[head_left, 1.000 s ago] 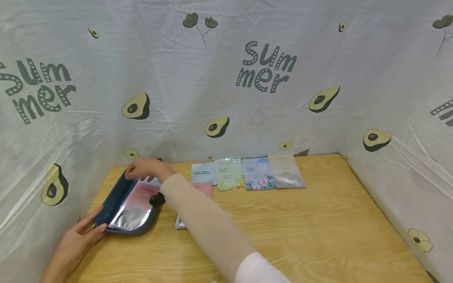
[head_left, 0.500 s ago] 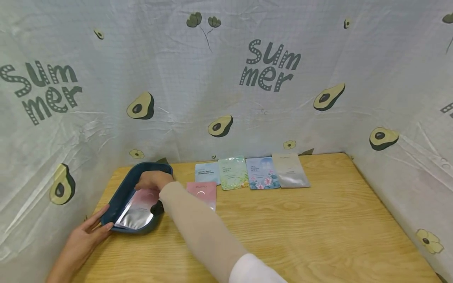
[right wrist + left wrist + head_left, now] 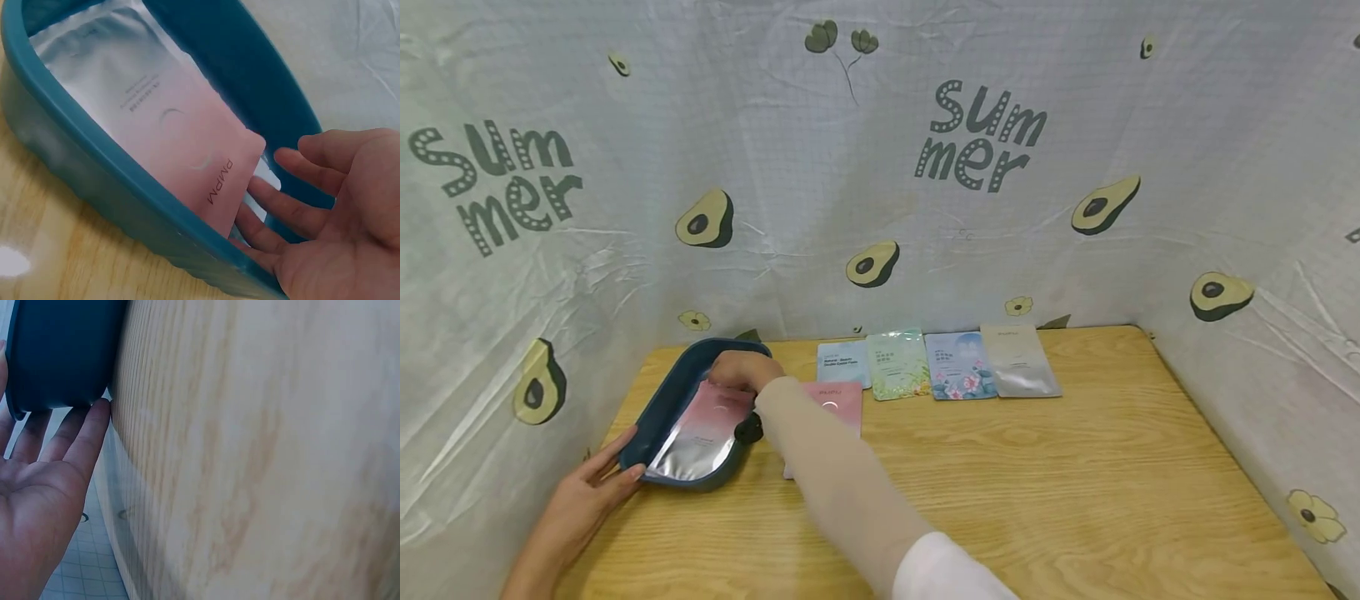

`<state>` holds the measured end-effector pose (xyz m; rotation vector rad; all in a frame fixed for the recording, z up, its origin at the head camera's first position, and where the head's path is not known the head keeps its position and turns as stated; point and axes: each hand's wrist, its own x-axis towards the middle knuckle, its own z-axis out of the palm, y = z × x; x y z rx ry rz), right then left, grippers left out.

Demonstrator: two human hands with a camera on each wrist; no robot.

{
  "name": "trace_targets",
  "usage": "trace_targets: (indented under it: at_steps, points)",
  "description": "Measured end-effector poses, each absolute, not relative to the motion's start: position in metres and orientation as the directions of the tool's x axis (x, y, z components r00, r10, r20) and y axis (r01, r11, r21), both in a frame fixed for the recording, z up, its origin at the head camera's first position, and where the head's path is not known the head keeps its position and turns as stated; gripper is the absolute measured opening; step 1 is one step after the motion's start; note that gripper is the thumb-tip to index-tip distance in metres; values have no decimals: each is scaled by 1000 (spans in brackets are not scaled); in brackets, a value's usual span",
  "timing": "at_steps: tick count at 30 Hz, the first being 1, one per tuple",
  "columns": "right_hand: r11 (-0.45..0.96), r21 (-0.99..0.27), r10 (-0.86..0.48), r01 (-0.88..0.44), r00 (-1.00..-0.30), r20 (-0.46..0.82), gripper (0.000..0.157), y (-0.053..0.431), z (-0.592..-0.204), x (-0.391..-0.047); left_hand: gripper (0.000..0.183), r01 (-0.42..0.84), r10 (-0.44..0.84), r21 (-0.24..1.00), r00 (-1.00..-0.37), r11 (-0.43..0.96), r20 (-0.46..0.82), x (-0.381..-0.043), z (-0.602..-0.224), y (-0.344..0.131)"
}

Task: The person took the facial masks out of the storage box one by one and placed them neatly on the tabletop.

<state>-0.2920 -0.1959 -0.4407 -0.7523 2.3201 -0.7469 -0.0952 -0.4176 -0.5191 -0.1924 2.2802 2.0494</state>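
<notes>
A dark blue plastic bin (image 3: 658, 408) stands at the table's left. My left hand (image 3: 580, 504) spans its near left corner. In the left wrist view, that hand's nearly straight fingers (image 3: 81, 447) rest against the bin's outer wall (image 3: 69, 356). Inside lies a pink and silver face mask sachet (image 3: 144, 119) marked PMPM. My right hand (image 3: 741, 371) reaches into the far end. In the right wrist view, its loosely bent fingers (image 3: 294, 206) touch the sachet's pink end, the thumb off it. A pale blue corner of another packet (image 3: 267, 181) shows beneath.
Another pink sachet (image 3: 842, 404) lies right of the bin, partly hidden by my right forearm. Along the back stand a pale blue packet (image 3: 844, 364), a green one (image 3: 898, 364), a blue floral one (image 3: 961, 367) and a silver-beige one (image 3: 1020, 361). Printed cloth walls (image 3: 775, 167) enclose the table (image 3: 1075, 483).
My right hand has dropped from above the bin's far rim to the sachet's pink end inside. That end now shows raised beside the hand. My left hand stays at the corner.
</notes>
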Motion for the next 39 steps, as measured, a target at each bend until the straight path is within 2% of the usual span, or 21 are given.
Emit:
trace_targets:
  at_steps: [2, 4, 6, 7, 10, 14, 17, 21, 26, 32, 36, 39]
  points:
    - [659, -717, -648, -229, -656, -386, 21, -195, -443, -295, 71, -134, -45, 985, -990, 106, -130, -96, -519, -417]
    - [630, -765, -640, -131, -645, -417, 28, -194, -444, -296, 71, -127, -45, 985, -991, 119, -123, -96, -519, -417]
    - [597, -799, -639, -72, -645, -419, 36, -193, -444, -295, 71, -120, -42, 984, -992, 132, -115, -96, -519, -416]
    - [586, -808, -640, -62, -647, -415, 35, -192, -445, -295, 70, -116, -39, 984, -993, 137, -112, -96, -519, -416]
    - [568, -812, -666, -132, -653, -361, 32, -190, -446, -294, 70, -109, -34, 984, -994, 140, -105, -97, -518, -415]
    - [502, -838, -732, -213, -621, -281, 33, -186, -448, -293, 70, -118, -39, 983, -993, 143, -113, -97, -517, -413]
    - [415, -885, -778, -210, -587, -226, 38, -184, -450, -292, 70, -118, -40, 984, -993, 131, -114, -98, -517, -412]
    - [369, -898, -794, -239, -584, -171, 40, -182, -452, -294, 70, -107, -36, 989, -994, 103, -104, -98, -517, -412]
    - [369, -897, -785, -245, -599, -159, 37, -182, -452, -295, 71, -106, -32, 985, -994, 134, -103, -97, -516, -414]
    - [390, -862, -813, -323, -561, -158, 34, -183, -453, -297, 71, -101, -17, 988, -995, 114, -100, -96, -516, -413]
    - [418, -810, -836, -411, -523, -166, 40, -184, -455, -298, 70, -117, -29, 986, -993, 119, -114, -96, -516, -413]
    - [448, -787, -834, -424, -516, -196, 48, -186, -455, -297, 71, -115, -33, 989, -993, 95, -112, -96, -518, -413]
